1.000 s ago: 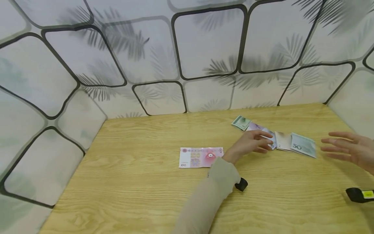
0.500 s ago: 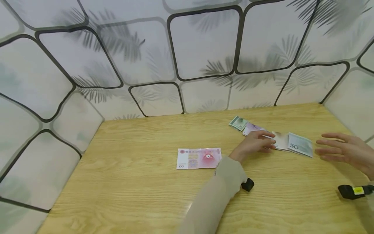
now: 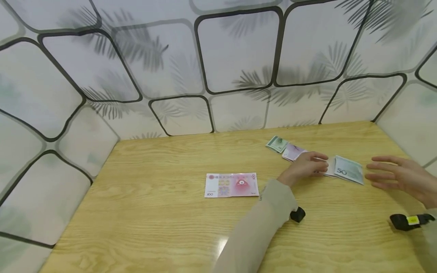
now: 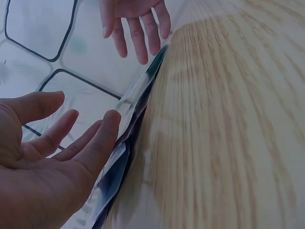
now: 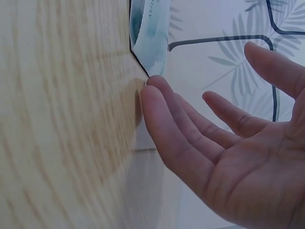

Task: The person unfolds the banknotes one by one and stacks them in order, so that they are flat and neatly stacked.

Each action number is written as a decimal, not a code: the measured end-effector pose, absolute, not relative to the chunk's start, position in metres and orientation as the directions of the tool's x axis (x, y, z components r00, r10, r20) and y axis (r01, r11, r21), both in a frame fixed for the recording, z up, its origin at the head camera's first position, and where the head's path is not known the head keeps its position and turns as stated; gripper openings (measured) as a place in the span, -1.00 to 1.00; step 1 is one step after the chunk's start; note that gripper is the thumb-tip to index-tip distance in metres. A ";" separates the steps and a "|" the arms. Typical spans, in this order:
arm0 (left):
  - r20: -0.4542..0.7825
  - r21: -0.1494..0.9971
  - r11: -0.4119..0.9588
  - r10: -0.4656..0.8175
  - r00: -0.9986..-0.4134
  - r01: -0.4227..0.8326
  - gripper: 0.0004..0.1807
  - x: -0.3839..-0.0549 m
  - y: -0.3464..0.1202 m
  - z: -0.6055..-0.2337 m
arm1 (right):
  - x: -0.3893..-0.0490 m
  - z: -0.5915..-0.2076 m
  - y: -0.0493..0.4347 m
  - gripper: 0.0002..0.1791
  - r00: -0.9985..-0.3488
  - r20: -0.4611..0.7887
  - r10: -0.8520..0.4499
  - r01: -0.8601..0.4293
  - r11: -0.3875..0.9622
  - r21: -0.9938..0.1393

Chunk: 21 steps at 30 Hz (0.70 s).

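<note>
A row of folded banknotes lies on the wooden table: a small green note, a purple note, a pale note and a grey-green 50 note. My left hand is over the middle of this row and covers part of the purple and pale notes. In the left wrist view its fingers are relaxed and hold nothing. Just right of the 50 note, my right hand has its fingers spread. The right wrist view shows its fingertips close to the corner of the grey-green note.
A pink 100 note lies flat by itself left of my left forearm. Patterned panels with black outlines and leaf prints enclose the table at the back and sides. Black wrist straps sit on both wrists.
My left hand has slid right along the row, uncovering more of the purple note and covering more of the pale one. My right hand has come slightly left toward the 50 note.
</note>
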<state>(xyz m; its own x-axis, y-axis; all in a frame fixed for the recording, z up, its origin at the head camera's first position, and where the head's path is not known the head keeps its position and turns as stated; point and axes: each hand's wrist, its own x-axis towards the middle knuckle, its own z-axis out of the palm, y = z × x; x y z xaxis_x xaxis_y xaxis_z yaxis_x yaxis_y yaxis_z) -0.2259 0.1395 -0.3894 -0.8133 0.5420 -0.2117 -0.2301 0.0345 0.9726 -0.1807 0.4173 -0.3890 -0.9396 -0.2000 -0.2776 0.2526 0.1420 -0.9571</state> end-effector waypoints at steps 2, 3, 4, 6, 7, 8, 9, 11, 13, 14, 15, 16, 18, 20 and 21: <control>-0.209 0.973 0.033 0.546 -0.811 -0.228 -0.70 -0.225 0.143 -0.388 | -0.183 -0.389 0.417 -0.80 -0.938 -0.292 -0.185 0.258 0.186 -0.948; -0.209 0.973 0.033 0.548 -0.810 -0.229 -0.70 -0.225 0.144 -0.388 | -0.183 -0.388 0.417 -0.80 -0.938 -0.297 -0.178 0.262 0.197 -0.945; -0.209 0.973 0.033 0.549 -0.809 -0.229 -0.71 -0.224 0.145 -0.387 | -0.184 -0.388 0.417 -0.81 -0.938 -0.301 -0.173 0.264 0.209 -0.942; -0.213 0.971 0.031 0.546 -0.810 -0.235 -0.72 -0.224 0.148 -0.386 | -0.185 -0.388 0.417 -0.82 -0.937 -0.305 -0.170 0.263 0.232 -0.937; -0.216 0.971 0.034 0.543 -0.811 -0.236 -0.72 -0.223 0.149 -0.386 | -0.185 -0.387 0.417 -0.82 -0.936 -0.308 -0.168 0.265 0.240 -0.934; -0.222 0.971 0.044 0.535 -0.815 -0.236 -0.73 -0.223 0.150 -0.385 | -0.185 -0.387 0.416 -0.81 -0.936 -0.312 -0.161 0.266 0.255 -0.930; -0.228 0.970 0.051 0.530 -0.817 -0.238 -0.73 -0.223 0.151 -0.385 | -0.185 -0.386 0.416 -0.79 -0.936 -0.317 -0.155 0.269 0.268 -0.925; -0.239 0.969 0.067 0.519 -0.821 -0.240 -0.74 -0.224 0.153 -0.386 | -0.185 -0.386 0.415 -0.76 -0.934 -0.328 -0.144 0.277 0.288 -0.917; -0.248 0.967 0.083 0.511 -0.823 -0.240 -0.75 -0.224 0.154 -0.387 | -0.185 -0.385 0.414 -0.73 -0.933 -0.333 -0.138 0.284 0.291 -0.914; -0.253 0.966 0.091 0.507 -0.824 -0.241 -0.75 -0.225 0.155 -0.387 | -0.185 -0.384 0.414 -0.72 -0.933 -0.331 -0.142 0.280 0.293 -0.914; -0.256 0.965 0.094 0.507 -0.823 -0.243 -0.75 -0.225 0.155 -0.388 | -0.185 -0.384 0.413 -0.72 -0.932 -0.330 -0.148 0.278 0.291 -0.915; -0.262 0.964 0.095 0.504 -0.823 -0.248 -0.75 -0.225 0.155 -0.389 | -0.185 -0.384 0.412 -0.73 -0.932 -0.328 -0.156 0.277 0.278 -0.920; -0.271 0.961 0.094 0.504 -0.820 -0.260 -0.75 -0.225 0.155 -0.390 | -0.184 -0.383 0.410 -0.76 -0.930 -0.325 -0.171 0.274 0.265 -0.925; -0.276 0.959 0.081 0.503 -0.819 -0.273 -0.76 -0.225 0.155 -0.392 | -0.183 -0.383 0.409 -0.78 -0.929 -0.322 -0.183 0.271 0.254 -0.928; -0.278 0.957 0.072 0.502 -0.819 -0.281 -0.76 -0.224 0.155 -0.392 | -0.183 -0.383 0.407 -0.78 -0.927 -0.327 -0.182 0.278 0.250 -0.928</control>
<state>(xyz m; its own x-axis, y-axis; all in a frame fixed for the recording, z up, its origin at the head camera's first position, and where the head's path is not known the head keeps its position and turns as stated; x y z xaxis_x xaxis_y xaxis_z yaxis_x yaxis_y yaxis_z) -0.2241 0.1545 -0.3924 -0.8188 0.5023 -0.2780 -0.2806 0.0723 0.9571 -0.1826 0.4075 -0.3829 -0.9275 -0.1819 -0.3267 0.2777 0.2499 -0.9276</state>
